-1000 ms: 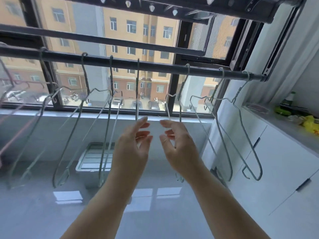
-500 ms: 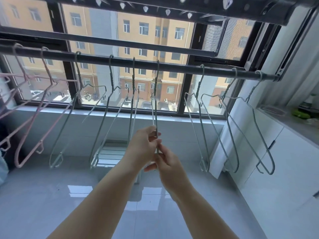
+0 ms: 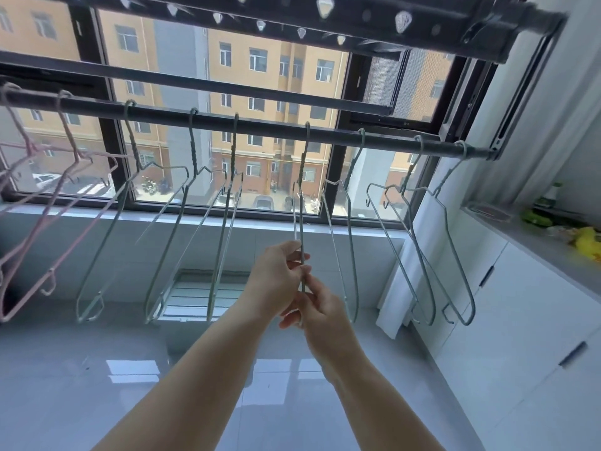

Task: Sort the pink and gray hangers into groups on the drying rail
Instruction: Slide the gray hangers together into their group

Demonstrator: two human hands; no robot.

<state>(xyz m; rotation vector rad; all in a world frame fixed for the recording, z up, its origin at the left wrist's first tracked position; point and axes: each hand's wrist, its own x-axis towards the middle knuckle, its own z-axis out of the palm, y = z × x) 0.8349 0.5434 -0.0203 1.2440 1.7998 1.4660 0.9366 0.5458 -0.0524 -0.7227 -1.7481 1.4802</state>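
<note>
The gray hanger (image 3: 300,206) I am holding hangs by its hook on the drying rail (image 3: 270,125), near the middle of it. It is turned edge-on to me, so its two thin wires look very close together. My left grip (image 3: 276,281) has its fingers curled round those wires, low down on the hanger. My right grip (image 3: 320,312) is just under the left one. It pinches the same hanger between thumb and fingers.

Three more gray hangers (image 3: 194,151) hang on the rail to the left of mine. Three other gray hangers (image 3: 355,157) hang to the right, and the last two sit close together near the end of the rail. Far to the left, two pink hangers (image 3: 74,148) hang side by side on the same rail, next to the gray ones.

Above the rail is a dark rack (image 3: 422,24) with little pale clips. Behind the rail is a big window (image 3: 344,102), with tan buildings and parked cars outside. Under the window a white slatted tray (image 3: 201,291) lies on the shiny gray floor (image 3: 97,369). On the right are white cupboards (image 3: 520,320) with a gray surface (image 3: 536,245) on top. Something yellow (image 3: 590,244) and something green (image 3: 533,218) lie on it.
</note>
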